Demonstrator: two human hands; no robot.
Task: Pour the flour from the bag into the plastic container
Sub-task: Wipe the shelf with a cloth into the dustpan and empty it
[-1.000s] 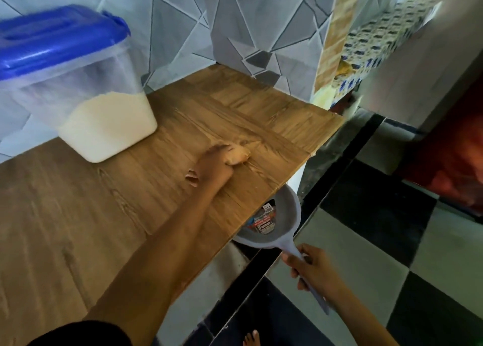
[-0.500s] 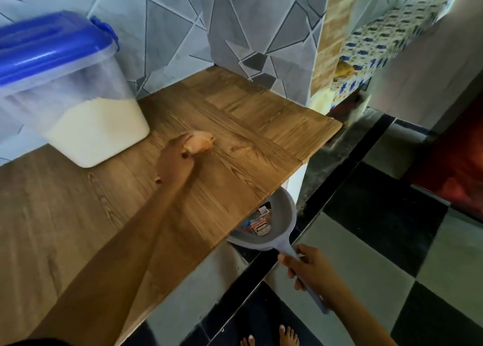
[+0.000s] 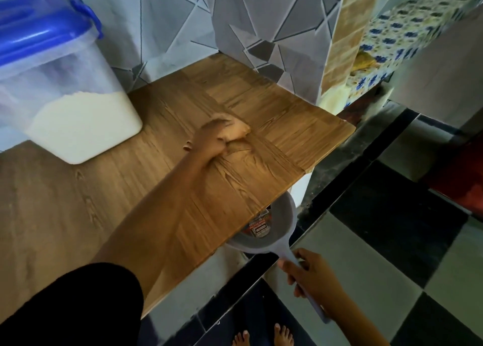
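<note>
The clear plastic container (image 3: 65,94) with a blue lid stands at the back left of the wooden counter (image 3: 65,209), roughly half full of white flour. My left hand (image 3: 213,138) presses a small tan cloth or sponge (image 3: 239,131) flat on the counter, right of the container. My right hand (image 3: 311,274) grips the handle of a grey dustpan (image 3: 277,223), held just under the counter's front edge. No flour bag is in view.
A grey geometric-tiled wall (image 3: 183,32) backs the counter. The counter ends at a corner (image 3: 350,131) on the right. Below lies a black-and-white checkered floor (image 3: 379,254), with my bare feet (image 3: 261,336) near the counter base. A patterned blue-and-white surface (image 3: 407,32) sits at far right.
My left hand has slid the cloth across the counter, first toward the container, then back to the right. The dustpan stays under the edge in my right hand.
</note>
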